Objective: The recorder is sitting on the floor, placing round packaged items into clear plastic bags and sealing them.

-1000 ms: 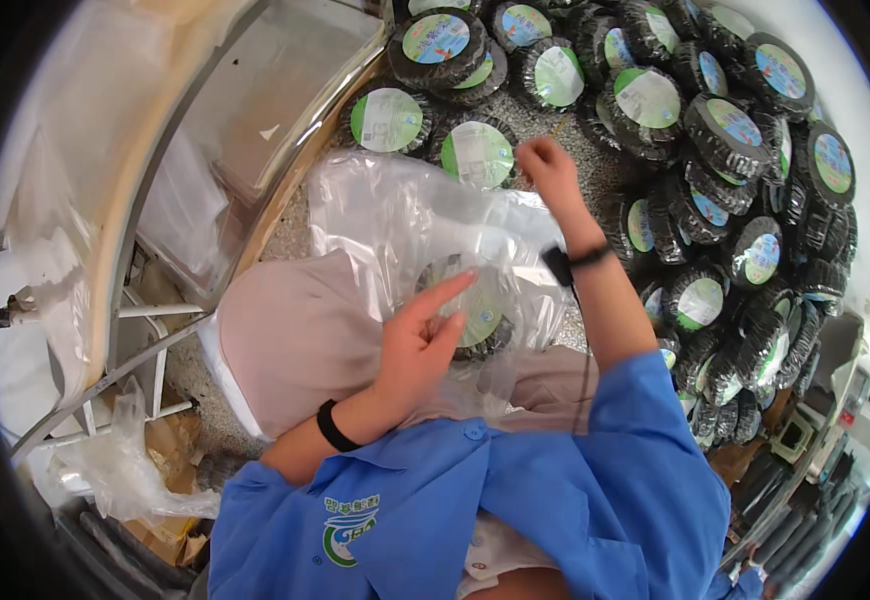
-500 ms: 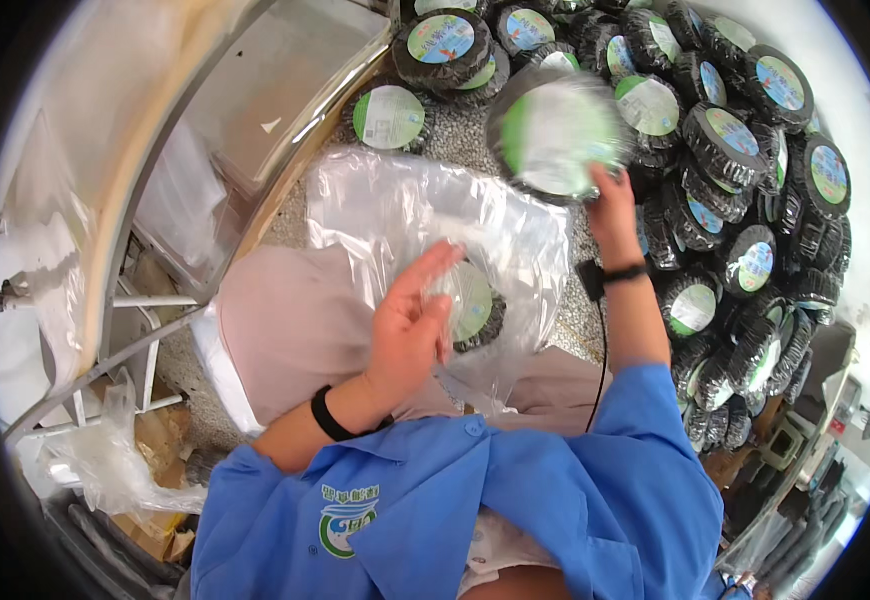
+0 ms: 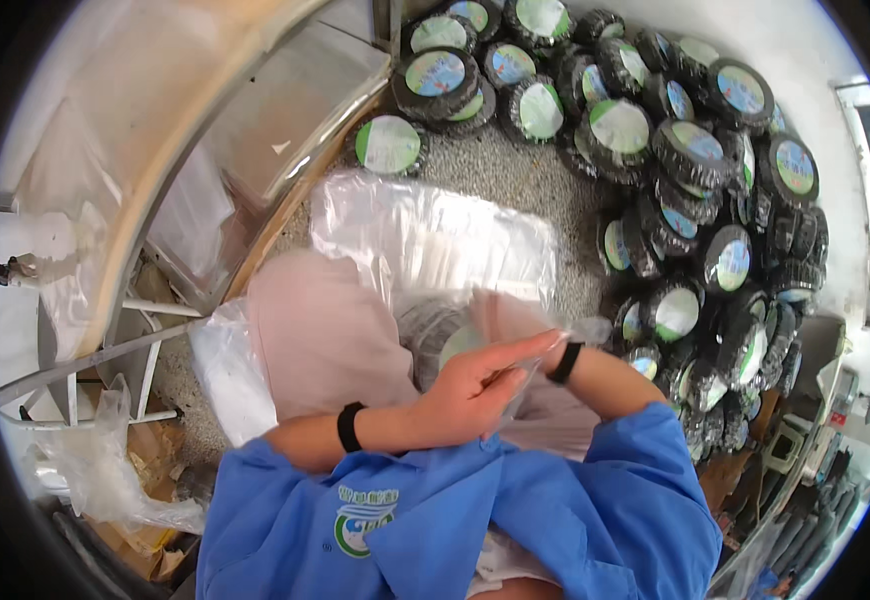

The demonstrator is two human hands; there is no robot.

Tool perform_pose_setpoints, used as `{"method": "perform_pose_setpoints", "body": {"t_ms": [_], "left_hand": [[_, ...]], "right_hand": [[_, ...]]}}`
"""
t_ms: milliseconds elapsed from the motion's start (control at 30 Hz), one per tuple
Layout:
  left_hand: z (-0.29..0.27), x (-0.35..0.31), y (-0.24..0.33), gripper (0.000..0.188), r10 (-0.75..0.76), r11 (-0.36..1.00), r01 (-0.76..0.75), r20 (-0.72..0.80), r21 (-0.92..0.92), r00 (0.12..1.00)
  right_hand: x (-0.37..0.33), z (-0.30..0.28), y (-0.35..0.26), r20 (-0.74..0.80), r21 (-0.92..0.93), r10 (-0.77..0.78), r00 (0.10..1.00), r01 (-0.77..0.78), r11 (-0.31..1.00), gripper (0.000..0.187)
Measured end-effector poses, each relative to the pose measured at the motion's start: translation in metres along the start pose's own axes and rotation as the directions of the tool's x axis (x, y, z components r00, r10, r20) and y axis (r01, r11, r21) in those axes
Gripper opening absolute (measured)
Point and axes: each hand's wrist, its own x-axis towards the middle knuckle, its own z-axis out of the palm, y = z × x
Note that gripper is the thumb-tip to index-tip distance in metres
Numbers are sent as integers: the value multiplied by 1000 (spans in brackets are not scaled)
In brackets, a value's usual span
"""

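Note:
My left hand (image 3: pixel 480 385) reaches across my lap, its fingers pressed together and pointing right. Clear film of a plastic bag (image 3: pixel 523 388) is pinched at its thumb and fingers. Just beyond it my right hand (image 3: pixel 511 318) is smeared by motion, so its fingers cannot be read. Beside both hands, on my lap, lies a round, flat, film-covered package (image 3: pixel 437 335) with a pale green label, partly hidden by the hands. A stack of flat clear plastic bags (image 3: pixel 435 235) is spread in front of my knees.
A large heap of round black film-wrapped packages (image 3: pixel 690 150) with coloured labels rises at the far right against a white wall. A single package (image 3: pixel 389 146) lies beyond the bags. On the left stands a metal-edged table (image 3: pixel 170 140); crumpled plastic (image 3: pixel 120 480) lies below it.
The package that my right hand held up has joined the heap, and that hand has come back to my lap, near the left. My left hand has moved right and down.

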Motion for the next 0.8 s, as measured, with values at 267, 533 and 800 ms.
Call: {"method": "perform_pose_setpoints", "body": {"t_ms": [267, 533, 800], "left_hand": [[-49, -26, 24, 56, -116, 993, 116, -88, -8, 989], [-78, -31, 3, 52, -57, 974, 9, -206, -228, 977], [-55, -15, 15, 56, -54, 877, -279, -656, -392, 753]], "right_hand": [[89, 123, -276, 415, -380, -186, 891, 355, 854, 57], [347, 74, -313, -518, -285, -547, 658, 470, 835, 44], [-8, 106, -211, 138, -194, -661, 738, 674, 713, 71]]}}
